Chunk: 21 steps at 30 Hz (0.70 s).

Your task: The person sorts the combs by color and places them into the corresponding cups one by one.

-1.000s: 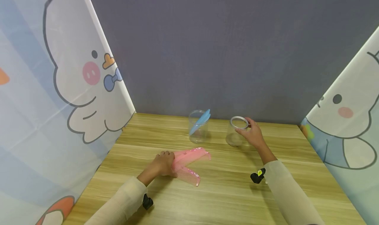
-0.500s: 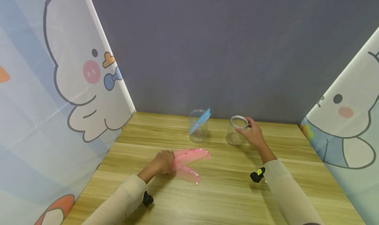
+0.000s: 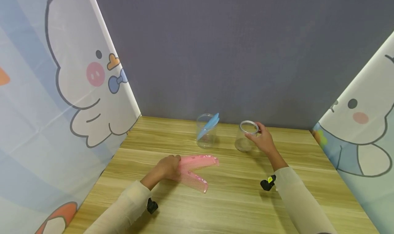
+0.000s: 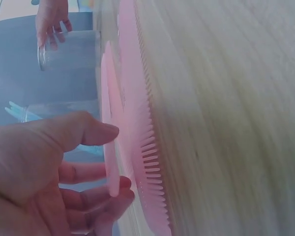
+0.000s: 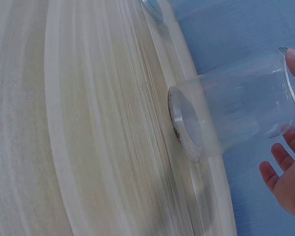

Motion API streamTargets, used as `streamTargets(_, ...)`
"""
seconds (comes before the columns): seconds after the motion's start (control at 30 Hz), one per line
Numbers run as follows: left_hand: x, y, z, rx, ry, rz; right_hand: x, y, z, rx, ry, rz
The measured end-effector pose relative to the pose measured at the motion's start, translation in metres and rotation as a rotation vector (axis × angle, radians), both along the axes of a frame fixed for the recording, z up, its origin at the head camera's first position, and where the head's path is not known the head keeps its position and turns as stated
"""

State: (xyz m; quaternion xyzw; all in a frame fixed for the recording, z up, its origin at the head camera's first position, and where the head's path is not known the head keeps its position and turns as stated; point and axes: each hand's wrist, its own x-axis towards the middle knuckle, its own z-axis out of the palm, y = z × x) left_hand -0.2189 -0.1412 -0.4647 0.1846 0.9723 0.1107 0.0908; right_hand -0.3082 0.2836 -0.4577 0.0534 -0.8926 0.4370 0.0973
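Two pink combs lie fanned out near the middle of the table. My left hand [image 3: 167, 167] is at their left ends. In the left wrist view, the thumb and fingers of the left hand [image 4: 49, 167] pinch the end of one comb [image 4: 106, 93], seen nearly edge-on. The other comb [image 4: 134, 108] is close beside it on the table, teeth showing. My right hand [image 3: 262, 140] holds the silver rim of a clear jar [image 3: 241, 142] standing upright at the back right. In the right wrist view, the thumb lies on the rim of this jar [image 5: 236, 108].
A second clear jar [image 3: 205, 143] stands to the left, with light-blue flat pieces [image 3: 209, 125] leaning out of it. The wooden table [image 3: 234, 203] meets a grey back panel [image 3: 215, 56]. Cartoon-printed curtains [image 3: 101, 124] flank it.
My left hand has shifted slightly left along the combs, baring more of the lower one at their overlap. The far comb has turned slightly. My right hand and the jar stay put.
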Motion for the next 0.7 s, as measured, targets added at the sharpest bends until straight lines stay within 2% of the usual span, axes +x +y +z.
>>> streamTargets(0.17, -0.0002, -0.0029, 0.0028, 0.063, -0.033, -0.017, -0.0005, 0.0006, -0.0005, 0.000, 0.009, 0.002)
streamTargets(0.3, -0.0009, -0.0033, 0.0041, 0.099, -0.054, 0.005, -0.0001, 0.0013, -0.0002, 0.002, 0.009, 0.008)
streamTargets(0.7, -0.0097, -0.0105, -0.0015, 0.181, 0.023, 0.069, -0.0010, 0.0016, -0.0016, 0.000, 0.004, 0.012)
